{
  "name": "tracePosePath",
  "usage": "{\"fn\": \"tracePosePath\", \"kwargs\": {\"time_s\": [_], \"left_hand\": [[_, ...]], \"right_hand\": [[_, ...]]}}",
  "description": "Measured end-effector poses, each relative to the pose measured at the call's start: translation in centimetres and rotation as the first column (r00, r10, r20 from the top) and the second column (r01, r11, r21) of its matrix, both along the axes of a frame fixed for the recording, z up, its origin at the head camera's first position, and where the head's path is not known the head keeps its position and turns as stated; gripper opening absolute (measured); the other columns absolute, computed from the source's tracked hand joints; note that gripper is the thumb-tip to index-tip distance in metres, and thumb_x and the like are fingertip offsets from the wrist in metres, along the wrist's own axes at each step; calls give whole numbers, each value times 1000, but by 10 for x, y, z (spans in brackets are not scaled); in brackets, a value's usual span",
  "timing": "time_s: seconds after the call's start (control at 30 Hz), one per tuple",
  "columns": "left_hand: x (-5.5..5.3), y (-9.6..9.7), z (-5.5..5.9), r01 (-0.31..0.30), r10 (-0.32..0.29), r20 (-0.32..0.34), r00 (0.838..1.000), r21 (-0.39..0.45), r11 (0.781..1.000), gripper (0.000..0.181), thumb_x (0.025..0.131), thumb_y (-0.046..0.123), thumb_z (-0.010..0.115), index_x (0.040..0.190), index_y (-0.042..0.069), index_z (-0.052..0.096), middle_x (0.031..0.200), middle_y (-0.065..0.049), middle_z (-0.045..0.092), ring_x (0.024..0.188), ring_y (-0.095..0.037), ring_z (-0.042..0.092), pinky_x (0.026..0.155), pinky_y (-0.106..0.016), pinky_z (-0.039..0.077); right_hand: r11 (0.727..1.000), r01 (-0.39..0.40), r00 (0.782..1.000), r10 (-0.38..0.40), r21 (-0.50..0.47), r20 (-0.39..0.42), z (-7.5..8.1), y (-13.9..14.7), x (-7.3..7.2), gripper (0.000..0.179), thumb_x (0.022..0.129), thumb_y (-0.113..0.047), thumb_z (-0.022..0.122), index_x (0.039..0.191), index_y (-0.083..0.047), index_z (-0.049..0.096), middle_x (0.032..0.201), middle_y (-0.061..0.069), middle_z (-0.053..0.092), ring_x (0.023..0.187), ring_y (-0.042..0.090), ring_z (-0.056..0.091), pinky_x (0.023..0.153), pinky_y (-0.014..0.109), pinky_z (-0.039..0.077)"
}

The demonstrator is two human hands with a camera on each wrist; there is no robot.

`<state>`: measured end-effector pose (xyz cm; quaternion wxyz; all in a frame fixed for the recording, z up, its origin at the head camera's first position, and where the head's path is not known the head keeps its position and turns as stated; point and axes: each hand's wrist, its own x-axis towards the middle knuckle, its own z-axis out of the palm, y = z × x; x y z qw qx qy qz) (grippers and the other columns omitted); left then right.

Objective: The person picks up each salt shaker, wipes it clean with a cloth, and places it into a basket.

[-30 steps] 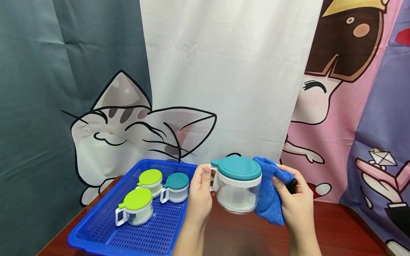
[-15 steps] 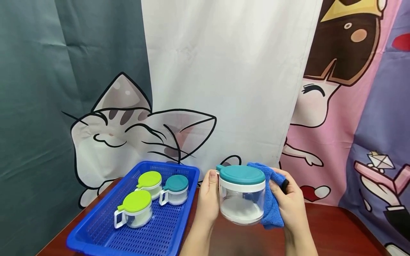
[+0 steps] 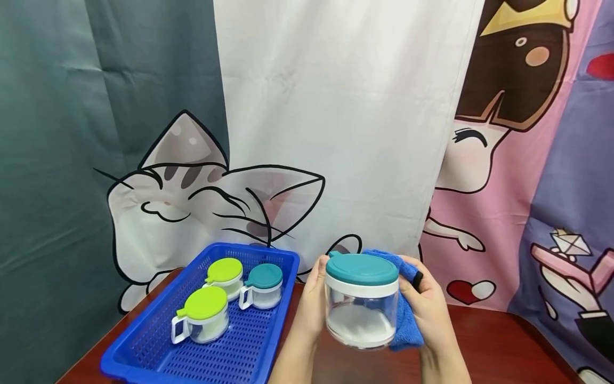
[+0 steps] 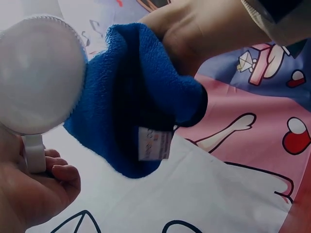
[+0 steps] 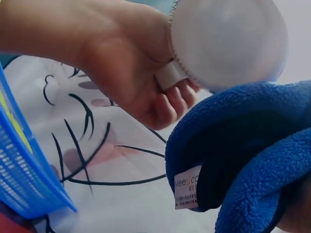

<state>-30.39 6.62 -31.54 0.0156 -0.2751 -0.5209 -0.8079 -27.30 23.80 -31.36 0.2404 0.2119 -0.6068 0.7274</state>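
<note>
A clear jar (image 3: 362, 306) with a teal lid and white collar is held up in the middle of the head view. My left hand (image 3: 310, 306) grips its white handle (image 5: 170, 75), fingers curled through it, as the right wrist view shows. On the jar's other side my right hand (image 3: 428, 301) holds a folded blue cloth (image 3: 406, 325) against the wall. In the left wrist view the jar's round base (image 4: 41, 75) faces the camera and the cloth touches its edge. A white tag (image 4: 154, 143) hangs from the cloth. Most right fingers are hidden behind it.
To the left a blue plastic basket (image 3: 139, 346) stands on the reddish-brown table (image 3: 499, 341). Inside are two jars with lime-green lids (image 3: 206, 303) and one smaller teal-lidded jar (image 3: 265, 276). A cartoon-printed curtain (image 3: 336, 106) hangs behind the table.
The jar has come lower and closer, its handle turned away behind it. My left hand shifted right and my right hand moved left and down with the cloth. The basket's jars stay put.
</note>
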Motion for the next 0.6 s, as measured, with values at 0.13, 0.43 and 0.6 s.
{"fn": "tracePosePath", "kwargs": {"time_s": [0.13,0.43,0.6], "left_hand": [[3,1,0,67,-67,21,998,-7,998,43,102,36,23,125,3,39,113,-8,52,114,-20,43,100,-38,30],[11,0,7,140,-140,33,990,14,990,40,100,41,30,113,7,46,98,-1,50,101,-14,45,89,-30,36],[12,-3,11,176,-176,8,984,16,984,27,102,35,28,97,16,47,91,2,46,92,-11,44,84,-29,36]], "right_hand": [[991,-133,990,133,0,-39,-5,-3,-5,31,95,6,41,115,-12,57,101,3,60,85,11,60,70,24,51],[960,-280,954,279,3,-113,0,1,-4,38,91,15,37,118,-5,55,103,7,61,89,14,60,73,25,51],[946,-322,936,325,37,-133,3,4,-2,37,94,13,33,119,-4,54,107,7,57,93,14,57,75,24,50]]}}
